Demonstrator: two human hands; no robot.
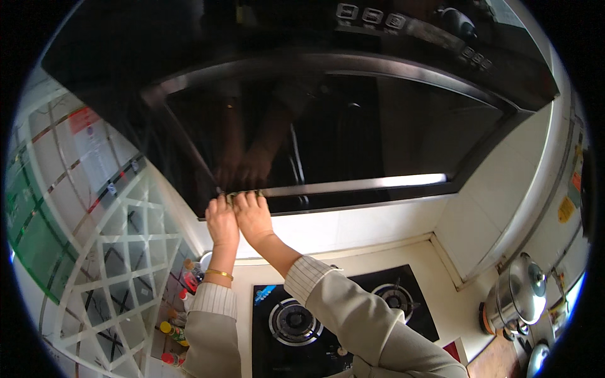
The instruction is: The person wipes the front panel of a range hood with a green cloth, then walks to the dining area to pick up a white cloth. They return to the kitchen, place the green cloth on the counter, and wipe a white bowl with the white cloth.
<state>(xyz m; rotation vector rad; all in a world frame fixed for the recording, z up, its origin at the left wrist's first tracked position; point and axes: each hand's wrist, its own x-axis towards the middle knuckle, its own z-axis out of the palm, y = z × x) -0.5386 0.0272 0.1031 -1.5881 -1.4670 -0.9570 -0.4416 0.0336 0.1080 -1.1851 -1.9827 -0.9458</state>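
Both my hands are at the lower left corner of a black glass range hood (350,132), side by side and touching. My left hand (223,222) has its fingers bent over the hood's metal trim strip (354,184). Just right of it, my right hand (254,217) bends its fingers over the same strip. A bit of greenish-brown cloth (230,197) shows at the fingertips of both hands, pressed against the hood. The rest of the cloth is hidden under the fingers. The dark glass reflects my hands and forearms.
Below my arms lies a black gas hob (283,361) with two burners. Several bottles (174,330) stand by a white lattice rack (106,283) on the left. A steel pot (516,293) with a lid stands at the right. Button icons (372,15) mark the hood's upper front.
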